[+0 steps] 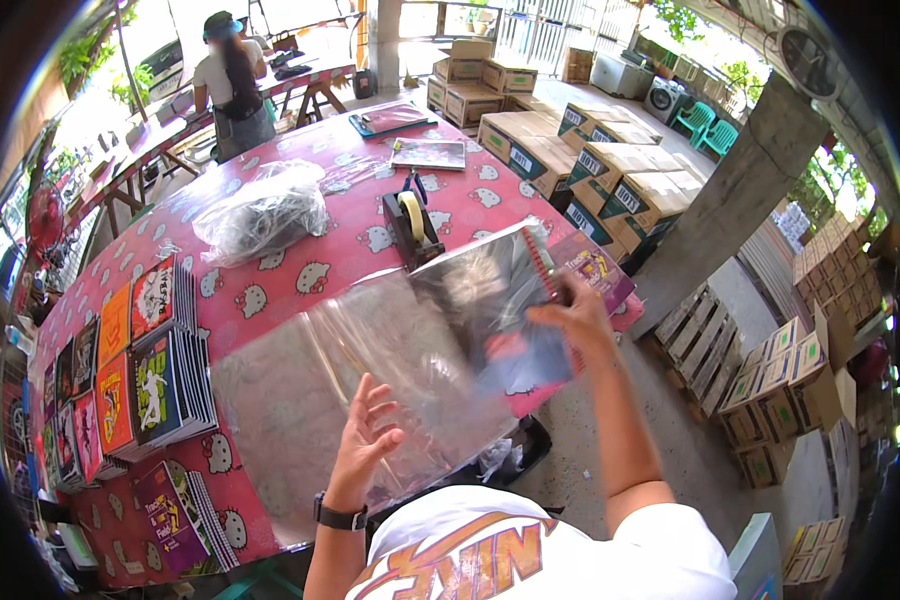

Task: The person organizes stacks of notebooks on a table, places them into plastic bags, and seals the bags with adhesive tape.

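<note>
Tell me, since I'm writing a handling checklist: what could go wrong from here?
The spiral-bound notebook, gripped by the right hand along its bound side, is close to the edge of the table; if that grip slips, it might drop to the floor.

The clear plastic sheets reach the near edge and could slide off.

The tape dispenser stands close to the notebook's far corner and might get knocked.
</note>
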Available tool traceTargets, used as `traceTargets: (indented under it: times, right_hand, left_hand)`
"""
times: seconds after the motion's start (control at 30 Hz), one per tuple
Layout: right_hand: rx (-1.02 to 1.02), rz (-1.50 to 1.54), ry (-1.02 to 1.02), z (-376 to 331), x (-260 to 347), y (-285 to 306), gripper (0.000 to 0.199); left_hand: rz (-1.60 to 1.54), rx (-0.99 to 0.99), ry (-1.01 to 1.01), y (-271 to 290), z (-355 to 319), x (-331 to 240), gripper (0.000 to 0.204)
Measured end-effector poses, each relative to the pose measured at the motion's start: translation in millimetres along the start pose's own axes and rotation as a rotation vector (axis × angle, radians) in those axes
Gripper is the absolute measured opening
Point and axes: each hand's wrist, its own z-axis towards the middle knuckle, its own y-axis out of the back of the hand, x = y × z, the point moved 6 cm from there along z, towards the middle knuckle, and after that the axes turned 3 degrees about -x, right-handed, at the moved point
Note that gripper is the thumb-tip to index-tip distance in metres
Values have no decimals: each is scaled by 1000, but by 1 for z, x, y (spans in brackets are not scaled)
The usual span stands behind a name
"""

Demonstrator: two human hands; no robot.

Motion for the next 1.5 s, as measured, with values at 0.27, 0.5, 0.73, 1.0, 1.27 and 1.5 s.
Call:
traceTargets:
  times: [0.27,0.5,0.73,1.0,1.27,1.5]
  right_hand:
    - [-600,-1474,282,62,-122,72,47]
    - [-377,-1265,-143,69,-121,61,73]
    - [-328,-1424,-245,90,-133,73,80]
    - [-372,-950,485,63,-92,-71,66]
    - [844,114,371,-138,84,-425,18]
    - [1025,272,-204,-270,131,-558,64]
  left_hand:
    - [33,-139,55,28,-17,20,42]
    - [-27,-366,91,71,-43,25,34]
    - [-24,-487,31,106,-61,16,33]
    - [76,-906,-254,193,-162,-23,25]
    - [572,-1386,-428,302,-303,-117,24]
    - [934,-1169,56,468,-300,-109,80]
